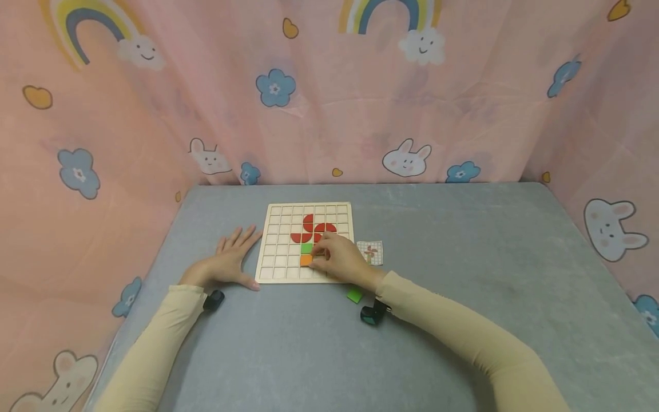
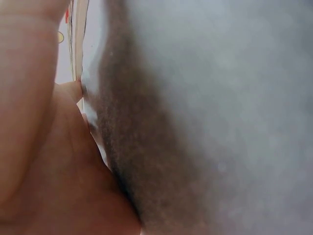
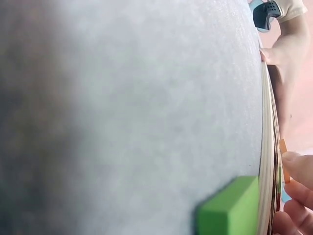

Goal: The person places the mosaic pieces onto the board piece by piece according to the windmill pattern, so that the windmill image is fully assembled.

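A pale wooden grid board [image 1: 275, 250] lies on the table. Red curved pieces [image 1: 301, 237] form a pinwheel in its middle, with a green square tile [image 1: 306, 248] just below. My right hand [image 1: 342, 257] is over the board, thumb and fingertips pinching an orange square tile [image 1: 306, 261] below the green one. In the right wrist view the orange tile [image 3: 285, 161] stands tilted on edge between thumb and finger. My left hand [image 1: 226, 260] rests at the board's left side, fingers spread, with fingertips and thumb at its edge. The palm hides most of the left wrist view.
Right of the board lies a small pattern card [image 1: 376, 253] with a pinwheel picture, partly behind the right wrist. A loose green tile [image 1: 354, 294] sits on the grey table [image 1: 463, 246] below the right wrist. A pink printed curtain [image 1: 334, 114] surrounds the table's back and sides.
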`<action>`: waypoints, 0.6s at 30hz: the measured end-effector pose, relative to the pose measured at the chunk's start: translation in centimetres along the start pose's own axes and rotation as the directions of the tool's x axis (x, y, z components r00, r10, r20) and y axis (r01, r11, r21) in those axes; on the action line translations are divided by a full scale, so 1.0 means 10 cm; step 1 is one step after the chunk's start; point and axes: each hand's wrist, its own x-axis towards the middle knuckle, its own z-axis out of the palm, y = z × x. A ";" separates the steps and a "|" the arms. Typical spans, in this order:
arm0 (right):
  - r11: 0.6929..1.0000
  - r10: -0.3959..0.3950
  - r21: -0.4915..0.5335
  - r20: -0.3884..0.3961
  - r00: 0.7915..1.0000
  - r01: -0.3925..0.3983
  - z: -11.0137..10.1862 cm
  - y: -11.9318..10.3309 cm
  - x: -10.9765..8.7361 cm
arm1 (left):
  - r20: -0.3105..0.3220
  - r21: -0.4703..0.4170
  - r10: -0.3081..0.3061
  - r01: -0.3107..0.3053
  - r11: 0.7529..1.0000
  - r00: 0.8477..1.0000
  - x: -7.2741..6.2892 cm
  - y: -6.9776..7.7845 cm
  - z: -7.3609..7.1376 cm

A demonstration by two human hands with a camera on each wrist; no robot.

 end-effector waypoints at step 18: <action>0.999 0.012 -0.039 -0.003 1.000 -0.012 0.04 0.01 0.02 | 0.001 -0.015 -0.004 0.004 1.000 1.000 -0.02 0.00 0.01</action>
